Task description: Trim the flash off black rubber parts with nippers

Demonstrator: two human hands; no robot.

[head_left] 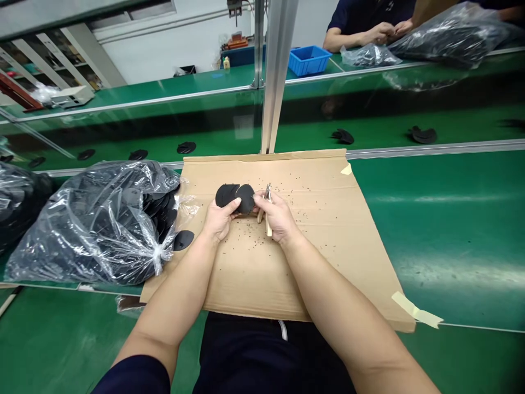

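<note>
Thin black discs (226, 195) are fanned out in my left hand (219, 220), its thumb pressed on top of them. My right hand (279, 215) is closed around small nippers (268, 210) with pale handles, jaws pointing away from me. Its fingertips also touch the edge of the rightmost black disc (246, 198). Under both hands lies a cardboard sheet (262, 279), strewn with tiny black scraps (250, 239). One loose black disc (183, 239) rests at the sheet's left edge, beside a clear plastic bag (102, 224) full of similar dark discs.
A second filled bag (18, 202) sits at the far left. Beyond a metal post (275, 76) runs a green belt (229, 143) carrying small piles of black discs (342, 137). Across it, a co-worker's hands (383, 33) are near a blue bin (308, 60). Tape (416, 310) holds the cardboard's corner.
</note>
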